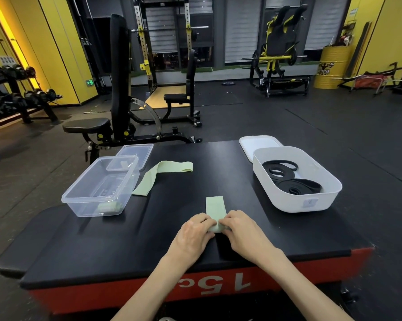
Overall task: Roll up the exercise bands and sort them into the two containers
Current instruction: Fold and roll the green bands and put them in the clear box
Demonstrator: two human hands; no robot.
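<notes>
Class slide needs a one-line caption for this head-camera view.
Both hands roll a green band between a clear tub and white bin.

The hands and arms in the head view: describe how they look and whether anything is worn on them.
The left hand and right hand are bare: no gloves, rings, watch or wristband visible. Both forearms are uncovered right down to the bottom edge of the picture, so no sleeves show. The fingers are slim with short nails. No markings or tape appear on either arm.
</notes>
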